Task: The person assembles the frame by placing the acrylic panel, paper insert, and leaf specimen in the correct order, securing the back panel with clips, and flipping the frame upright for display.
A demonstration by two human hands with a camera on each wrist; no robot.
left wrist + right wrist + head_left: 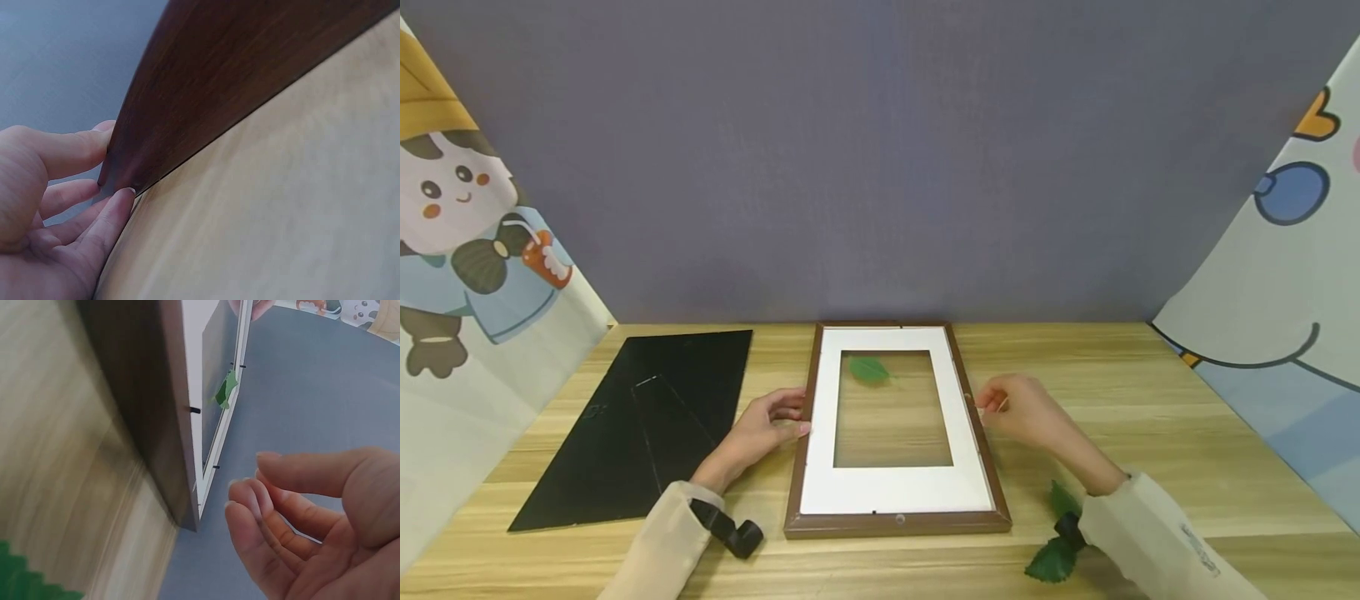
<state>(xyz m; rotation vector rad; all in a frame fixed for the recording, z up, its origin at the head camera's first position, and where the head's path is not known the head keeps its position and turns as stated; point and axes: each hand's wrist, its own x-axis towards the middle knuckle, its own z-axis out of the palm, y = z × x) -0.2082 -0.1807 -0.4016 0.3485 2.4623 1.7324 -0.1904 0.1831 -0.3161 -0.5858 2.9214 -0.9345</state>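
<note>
Running lengthwise toward wall [880, 183]: frame [943, 523], pinched by left grip [766, 425]; right grip [1021, 408], hold unclear.

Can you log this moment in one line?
Left hand: touching picture frame's left side; Right hand: loosely curled beside frame's right side; Leaf: within mat opening; Black board: left of frame

On the table [1112, 358] lies the frame [850, 525], board [685, 400] to its left, leaves [1051, 560] nearer right; inside it the mat [895, 492], a leaf [868, 369] far left within its opening; left hand [763, 427] at the frame's left side, right hand [1021, 408] by its right; wall [895, 167] behind
</note>
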